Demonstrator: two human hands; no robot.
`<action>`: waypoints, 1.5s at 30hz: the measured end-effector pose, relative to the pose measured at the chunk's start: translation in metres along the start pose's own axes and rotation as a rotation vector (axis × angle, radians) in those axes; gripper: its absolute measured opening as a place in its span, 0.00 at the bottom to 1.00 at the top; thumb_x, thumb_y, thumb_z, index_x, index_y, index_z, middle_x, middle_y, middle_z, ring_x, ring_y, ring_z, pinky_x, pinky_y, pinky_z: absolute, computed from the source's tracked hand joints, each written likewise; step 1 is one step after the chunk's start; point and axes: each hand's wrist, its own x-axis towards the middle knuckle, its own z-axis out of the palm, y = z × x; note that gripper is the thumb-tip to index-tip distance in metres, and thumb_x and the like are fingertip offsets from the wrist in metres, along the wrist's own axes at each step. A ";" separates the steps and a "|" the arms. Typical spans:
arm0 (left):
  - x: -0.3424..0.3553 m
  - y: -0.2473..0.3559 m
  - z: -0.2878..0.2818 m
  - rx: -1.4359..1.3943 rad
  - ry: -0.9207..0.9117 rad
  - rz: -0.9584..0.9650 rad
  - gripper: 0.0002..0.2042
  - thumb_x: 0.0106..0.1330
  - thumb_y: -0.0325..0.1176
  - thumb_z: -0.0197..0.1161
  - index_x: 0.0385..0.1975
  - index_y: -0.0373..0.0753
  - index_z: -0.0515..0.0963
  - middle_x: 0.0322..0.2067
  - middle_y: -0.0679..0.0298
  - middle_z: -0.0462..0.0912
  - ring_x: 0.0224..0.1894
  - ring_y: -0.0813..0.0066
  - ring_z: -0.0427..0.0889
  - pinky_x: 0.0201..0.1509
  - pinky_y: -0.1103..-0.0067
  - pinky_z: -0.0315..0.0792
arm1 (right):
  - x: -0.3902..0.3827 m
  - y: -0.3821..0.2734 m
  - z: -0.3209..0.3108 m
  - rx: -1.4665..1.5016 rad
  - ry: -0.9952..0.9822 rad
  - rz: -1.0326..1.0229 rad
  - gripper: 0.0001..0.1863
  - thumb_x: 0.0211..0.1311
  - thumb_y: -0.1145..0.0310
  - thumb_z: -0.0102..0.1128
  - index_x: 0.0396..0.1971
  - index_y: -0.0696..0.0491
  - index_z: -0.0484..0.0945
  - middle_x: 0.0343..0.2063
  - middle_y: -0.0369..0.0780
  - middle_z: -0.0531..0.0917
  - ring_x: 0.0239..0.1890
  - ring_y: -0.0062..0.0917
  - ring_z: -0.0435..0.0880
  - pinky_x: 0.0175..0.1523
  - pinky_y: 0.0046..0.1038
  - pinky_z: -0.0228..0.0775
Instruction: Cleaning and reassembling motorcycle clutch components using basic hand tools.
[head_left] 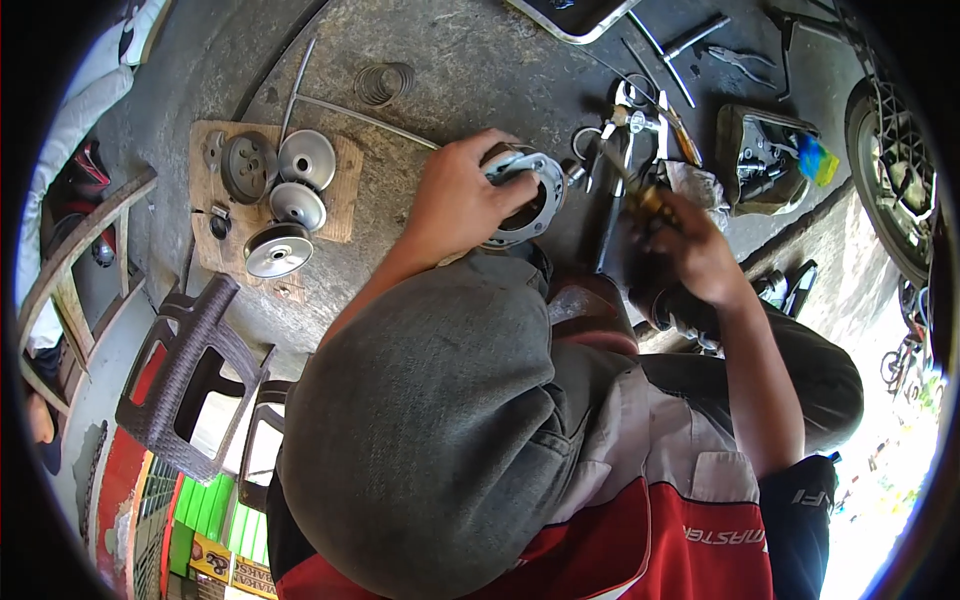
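Note:
My left hand (462, 195) is closed on a round metal clutch part (550, 205), a ring plate with holes around its rim. The thumb reaches over the plate's face, and the hand hides the part's left side. In my right hand (705, 262) is a screwdriver (650, 203) with a yellowish handle, smeared by motion. Its shaft points up and left toward the clutch part, with a gap between them. Beyond the right hand, several metal tools (632, 120) and a crumpled rag (697, 187) lie on the floor.
At left, a wooden board (343, 195) carries several pulley discs (307, 158) and a clutch bell (248, 170). A coil spring (384, 85) and a long T-handle wrench (365, 119) lie nearby. Pliers (740, 62), a parts-filled pan (733, 165) and a wheel (890, 190) are at right.

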 end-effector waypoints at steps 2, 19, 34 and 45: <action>0.003 -0.001 0.002 -0.086 -0.033 -0.080 0.14 0.62 0.32 0.71 0.42 0.30 0.82 0.31 0.62 0.87 0.30 0.76 0.84 0.37 0.78 0.77 | 0.016 0.038 -0.008 -0.271 0.191 -0.230 0.31 0.65 0.61 0.63 0.63 0.62 0.70 0.49 0.56 0.82 0.55 0.47 0.81 0.61 0.41 0.71; 0.020 0.004 0.016 -0.751 -0.281 -0.515 0.19 0.72 0.44 0.56 0.47 0.32 0.80 0.38 0.59 0.84 0.36 0.74 0.84 0.41 0.78 0.78 | 0.013 -0.031 0.014 -0.255 0.167 -0.793 0.25 0.58 0.82 0.67 0.57 0.51 0.81 0.60 0.44 0.80 0.52 0.36 0.86 0.55 0.32 0.81; 0.016 0.000 0.005 -0.575 -0.088 -0.528 0.41 0.71 0.70 0.51 0.46 0.25 0.79 0.38 0.54 0.87 0.38 0.71 0.87 0.46 0.77 0.82 | 0.067 0.025 -0.055 -0.759 0.436 -0.445 0.19 0.72 0.53 0.60 0.49 0.53 0.83 0.41 0.56 0.85 0.46 0.51 0.84 0.49 0.42 0.76; 0.010 -0.022 0.023 -0.274 -0.123 -0.335 0.38 0.72 0.69 0.50 0.35 0.32 0.85 0.29 0.60 0.85 0.30 0.75 0.83 0.32 0.77 0.74 | 0.055 0.000 0.064 -0.111 0.034 -0.286 0.22 0.66 0.55 0.69 0.54 0.51 0.82 0.40 0.49 0.88 0.43 0.38 0.88 0.53 0.36 0.77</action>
